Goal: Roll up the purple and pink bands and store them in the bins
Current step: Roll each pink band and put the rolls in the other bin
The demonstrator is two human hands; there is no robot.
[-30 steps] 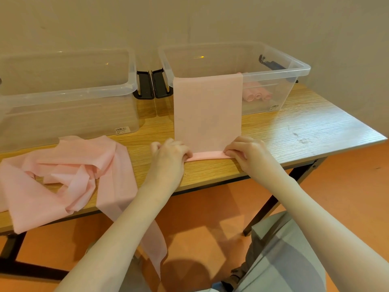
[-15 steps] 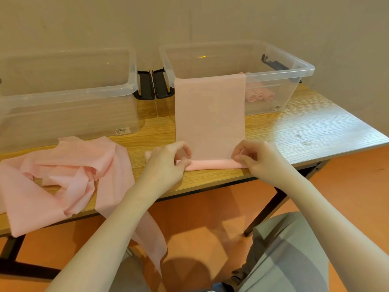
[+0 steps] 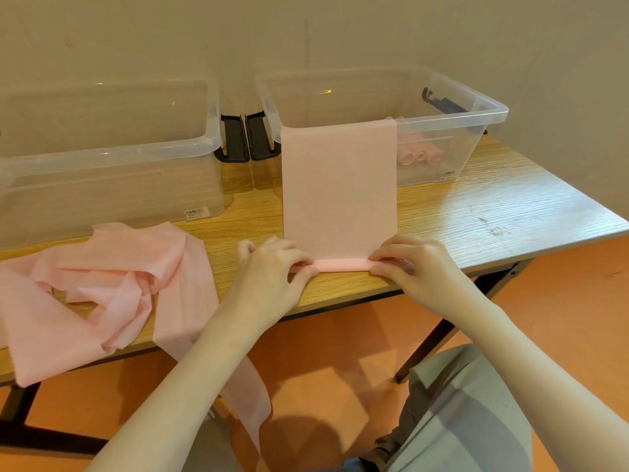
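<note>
A flat pink band (image 3: 339,185) runs from the rim of the right clear bin (image 3: 452,117) down onto the wooden table (image 3: 476,212). Its near end is rolled into a thin tube at the table's front. My left hand (image 3: 272,270) pinches the left end of that roll, and my right hand (image 3: 412,267) pinches the right end. Several rolled pink bands (image 3: 418,155) lie inside the right bin. No purple band is in view.
A second clear bin (image 3: 112,158) stands at the back left, nothing visible inside. A crumpled heap of pink bands (image 3: 102,284) lies on the table's left, one strip hanging over the front edge. Black latches (image 3: 248,137) sit between the bins.
The rolled end has grown slightly thicker as both hands turned it forward; the hands sit a little farther from the table edge.
</note>
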